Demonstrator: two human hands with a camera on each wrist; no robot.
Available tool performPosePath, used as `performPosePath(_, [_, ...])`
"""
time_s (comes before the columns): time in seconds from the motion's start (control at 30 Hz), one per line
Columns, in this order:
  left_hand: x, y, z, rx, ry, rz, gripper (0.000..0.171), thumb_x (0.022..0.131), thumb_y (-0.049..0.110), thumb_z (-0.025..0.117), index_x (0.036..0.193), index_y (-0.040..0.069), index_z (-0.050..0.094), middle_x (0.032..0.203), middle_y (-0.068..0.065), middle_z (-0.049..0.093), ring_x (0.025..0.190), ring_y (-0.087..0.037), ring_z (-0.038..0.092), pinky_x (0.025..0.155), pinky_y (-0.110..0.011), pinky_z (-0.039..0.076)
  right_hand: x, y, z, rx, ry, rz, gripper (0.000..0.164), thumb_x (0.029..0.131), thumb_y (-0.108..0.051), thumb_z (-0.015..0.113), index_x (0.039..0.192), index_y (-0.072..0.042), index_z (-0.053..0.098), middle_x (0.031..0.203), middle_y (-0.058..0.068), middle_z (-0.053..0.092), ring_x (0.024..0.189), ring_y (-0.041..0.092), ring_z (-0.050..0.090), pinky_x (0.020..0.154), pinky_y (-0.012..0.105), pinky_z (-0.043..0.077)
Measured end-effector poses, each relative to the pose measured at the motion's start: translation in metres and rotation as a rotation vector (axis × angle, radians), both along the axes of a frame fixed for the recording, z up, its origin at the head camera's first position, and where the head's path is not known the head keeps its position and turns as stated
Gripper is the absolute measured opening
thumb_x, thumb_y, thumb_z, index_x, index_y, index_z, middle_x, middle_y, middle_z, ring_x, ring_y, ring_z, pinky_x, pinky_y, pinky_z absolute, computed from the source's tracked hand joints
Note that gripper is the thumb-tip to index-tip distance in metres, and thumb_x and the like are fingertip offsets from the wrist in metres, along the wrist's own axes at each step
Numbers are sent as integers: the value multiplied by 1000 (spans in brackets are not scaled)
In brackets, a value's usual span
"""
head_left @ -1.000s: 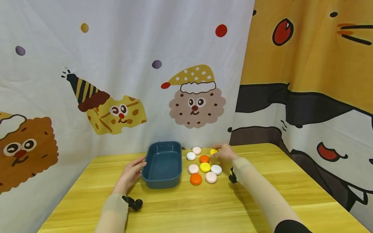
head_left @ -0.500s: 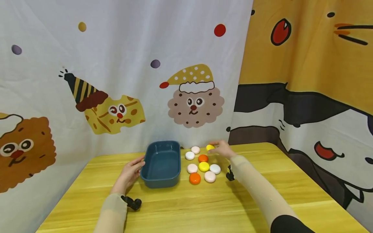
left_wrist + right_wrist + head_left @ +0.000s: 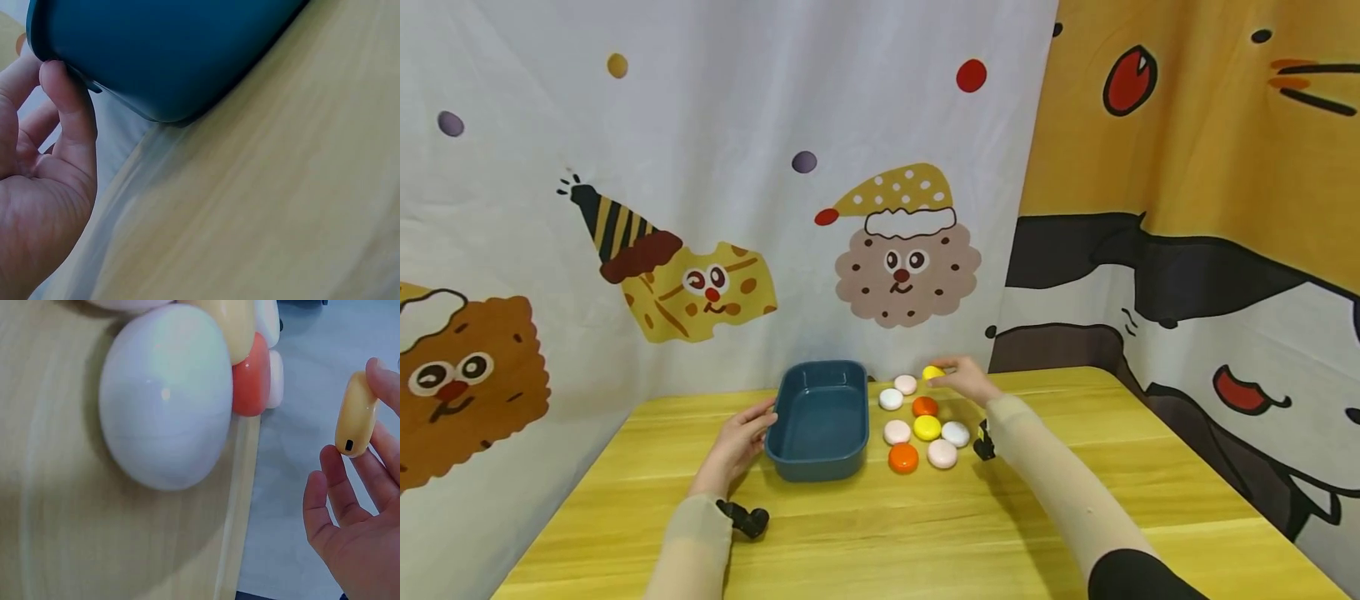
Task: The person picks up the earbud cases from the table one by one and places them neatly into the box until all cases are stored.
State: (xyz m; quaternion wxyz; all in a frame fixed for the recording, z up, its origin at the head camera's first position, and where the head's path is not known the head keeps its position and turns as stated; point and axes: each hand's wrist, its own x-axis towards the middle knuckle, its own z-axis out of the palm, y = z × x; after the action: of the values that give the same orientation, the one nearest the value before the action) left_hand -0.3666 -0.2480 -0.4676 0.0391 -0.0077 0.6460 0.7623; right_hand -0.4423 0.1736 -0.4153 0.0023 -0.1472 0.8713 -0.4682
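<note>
A deep blue rectangular dish (image 3: 822,417) stands on the table. My left hand (image 3: 741,442) grips its left rim; in the left wrist view the thumb (image 3: 65,94) lies right at the rim of the dish (image 3: 169,56). My right hand (image 3: 966,379) pinches a glossy yellow disc (image 3: 932,373) between thumb and fingers, raised over the far end of the disc group. A small black mark shows on the side of that disc (image 3: 356,415) in the right wrist view, where the ring and little fingers stay off it.
Several glossy discs lie right of the dish: orange (image 3: 903,457), yellow (image 3: 927,427), pale pink (image 3: 942,453) and white (image 3: 956,434). A printed curtain (image 3: 737,167) hangs right behind the wooden table (image 3: 865,542).
My right hand has picked the yellow disc up from the table and carried it a little to the left. The left hand keeps its place at the dish.
</note>
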Motion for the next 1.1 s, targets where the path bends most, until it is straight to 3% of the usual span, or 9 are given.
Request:
performPosePath(0.53, [0, 4, -5, -4, 21, 27, 55, 94, 9, 63, 145, 2, 43, 90, 4, 53, 57, -9, 41, 53, -21, 38, -7, -25, -3, -35, 8, -3, 51, 82, -15, 78, 126, 5, 61, 128, 20, 59, 125, 36, 47, 103, 50, 38])
performPosePath(0.97, [-1, 4, -4, 29, 14, 17, 55, 95, 8, 62, 146, 2, 41, 91, 3, 55, 56, -8, 41, 54, -21, 41, -10, -49, 10, -48, 4, 58, 54, 84, -18, 76, 131, 0, 59, 133, 15, 57, 125, 32, 48, 103, 49, 38])
performPosePath(1.1, [-2, 5, -5, 36, 15, 13, 55, 95, 8, 62, 146, 1, 41, 90, 3, 54, 57, -9, 41, 53, -21, 41, -8, -59, 13, -56, 13, 75, 52, 84, -17, 76, 130, 0, 60, 131, 14, 58, 119, 31, 52, 99, 46, 43])
